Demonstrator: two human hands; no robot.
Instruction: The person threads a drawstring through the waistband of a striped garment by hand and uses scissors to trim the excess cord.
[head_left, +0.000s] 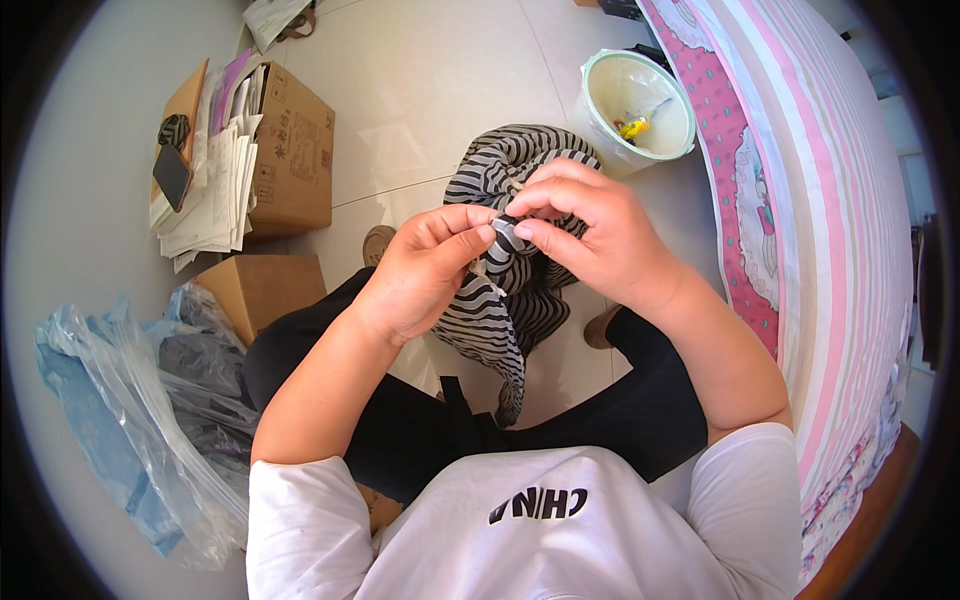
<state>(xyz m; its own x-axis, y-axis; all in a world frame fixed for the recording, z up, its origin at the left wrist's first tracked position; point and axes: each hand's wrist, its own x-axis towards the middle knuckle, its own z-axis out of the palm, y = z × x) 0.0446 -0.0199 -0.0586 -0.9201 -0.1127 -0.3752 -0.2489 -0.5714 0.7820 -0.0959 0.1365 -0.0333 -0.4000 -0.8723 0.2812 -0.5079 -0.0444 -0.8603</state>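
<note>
A sheer black-and-beige striped cloth (480, 322) hangs bunched in front of me, between my knees. My left hand (424, 262) pinches a small gathered knob of it between thumb and index finger. On the same knob, my right hand (600, 217) closes thumb and fingertips from the other side. Pale frayed strands (486, 279) stick out of the cloth just below the left fingertips, and another pale tuft (515, 184) shows near the right fingers. Whether the knob is a knot or just folded cloth, I cannot tell. The right hand hides part of the cloth behind it.
A lined waste bin (592, 124) with a yellow wrapper inside stands beyond my right hand, beside a bed with a striped sheet (832, 225). On the left are a cardboard box (296, 150), stacked papers (214, 195) bearing a phone (172, 178), a smaller box (262, 289) and plastic bags (135, 420).
</note>
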